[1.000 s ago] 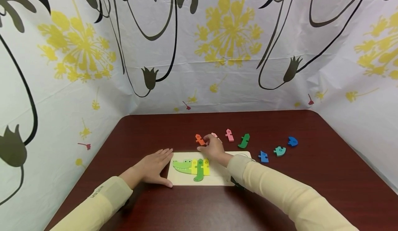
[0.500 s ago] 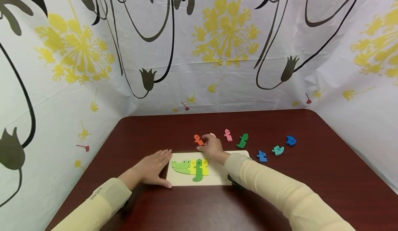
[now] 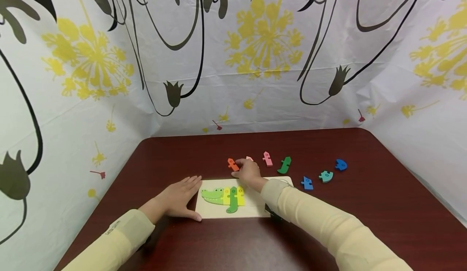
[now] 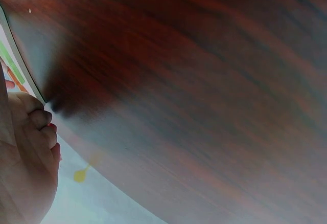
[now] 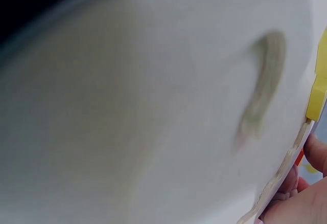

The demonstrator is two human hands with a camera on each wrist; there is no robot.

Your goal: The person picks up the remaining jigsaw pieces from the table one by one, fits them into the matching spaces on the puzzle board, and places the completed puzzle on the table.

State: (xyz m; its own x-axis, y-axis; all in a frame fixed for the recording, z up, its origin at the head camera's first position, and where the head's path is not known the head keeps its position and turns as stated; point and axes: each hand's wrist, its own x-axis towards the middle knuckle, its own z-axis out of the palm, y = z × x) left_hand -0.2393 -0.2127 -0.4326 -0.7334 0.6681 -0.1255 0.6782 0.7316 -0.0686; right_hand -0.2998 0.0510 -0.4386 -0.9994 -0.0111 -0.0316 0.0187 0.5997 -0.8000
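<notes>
right hand (image 3: 249,173) reached past the puzzle board (image 3: 255,208), fingertips at the orange piece (image 3: 232,164); whether it had closed on it, cannot tell. left hand (image 3: 178,198) lay flat, fingers straight, against the board's left edge. risk as judged: a loose pinch could drop the piece or knock the pink piece (image 3: 268,158) just beside; if the left hand eased off, the board might slide. dark red wood surface (image 3: 365,222), more loose pieces to the right. white sheeting with yellow flowers and black stems walled three sides.

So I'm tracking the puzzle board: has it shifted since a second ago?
No. The puzzle board keeps its place beside the left hand on the table.
</notes>
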